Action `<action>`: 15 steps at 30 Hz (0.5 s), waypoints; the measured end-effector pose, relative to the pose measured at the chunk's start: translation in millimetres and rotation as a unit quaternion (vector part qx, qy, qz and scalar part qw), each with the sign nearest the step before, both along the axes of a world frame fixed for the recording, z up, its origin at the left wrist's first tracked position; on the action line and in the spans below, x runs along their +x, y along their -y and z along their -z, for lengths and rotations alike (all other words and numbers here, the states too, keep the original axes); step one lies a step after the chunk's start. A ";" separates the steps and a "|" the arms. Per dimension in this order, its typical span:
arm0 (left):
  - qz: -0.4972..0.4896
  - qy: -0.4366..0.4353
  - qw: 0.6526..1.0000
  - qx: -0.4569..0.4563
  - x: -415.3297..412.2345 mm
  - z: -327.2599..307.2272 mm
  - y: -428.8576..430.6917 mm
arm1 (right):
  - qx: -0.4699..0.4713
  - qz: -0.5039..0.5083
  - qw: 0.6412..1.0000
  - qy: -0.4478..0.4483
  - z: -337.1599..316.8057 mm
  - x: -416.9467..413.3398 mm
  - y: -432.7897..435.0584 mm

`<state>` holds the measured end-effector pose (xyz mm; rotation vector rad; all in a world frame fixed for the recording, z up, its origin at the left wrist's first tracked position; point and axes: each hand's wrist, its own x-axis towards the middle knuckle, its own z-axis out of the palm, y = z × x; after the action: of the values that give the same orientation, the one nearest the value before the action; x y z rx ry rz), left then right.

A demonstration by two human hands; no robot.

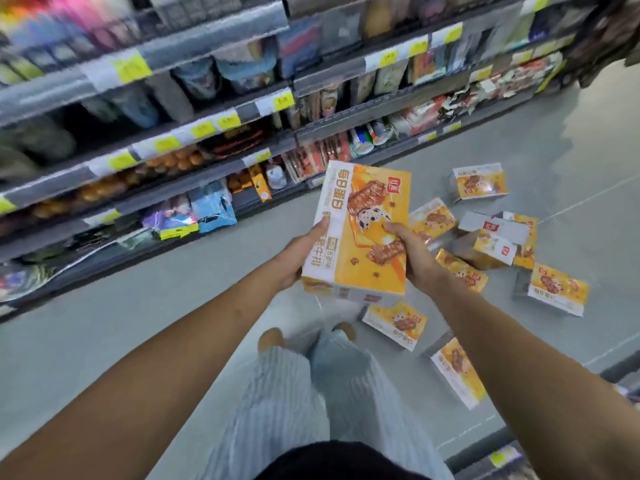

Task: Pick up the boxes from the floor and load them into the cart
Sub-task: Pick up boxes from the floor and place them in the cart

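While left hand [298, 258], right hand [417, 255] grip raised box [360, 230], scattered boxes [481, 183] litter floor [166, 327] ahead-right; shelves [207, 157] left.

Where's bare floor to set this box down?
Bare floor for the held box runs between the bottom shelf and your feet, plus an open stretch beyond the farthest box. Right of your feet is crowded with scattered boxes.
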<state>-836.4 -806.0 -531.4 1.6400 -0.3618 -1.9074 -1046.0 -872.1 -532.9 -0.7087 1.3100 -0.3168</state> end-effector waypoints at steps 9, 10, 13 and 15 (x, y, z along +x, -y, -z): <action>-0.209 0.029 0.976 -0.061 145.9 -62.8 -156.5 | -0.064 -0.206 0.976 0.008 -64.4 190.0 -81.5; -0.227 0.035 0.971 -0.063 162.3 -66.5 -176.8 | -0.071 -0.228 0.971 0.005 -73.0 210.8 -98.1; -0.276 0.054 0.957 -0.067 212.2 -76.3 -241.6 | -0.084 -0.266 0.960 -0.012 -87.8 271.7 -147.7; -0.309 0.067 0.947 -0.061 242.6 -82.4 -288.0 | -0.092 -0.302 0.949 -0.006 -93.0 315.2 -185.0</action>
<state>-593.8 -518.0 -449.0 1.5654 -0.0030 -1.2838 -730.8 -687.1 -439.9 -1.2290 1.0199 0.0662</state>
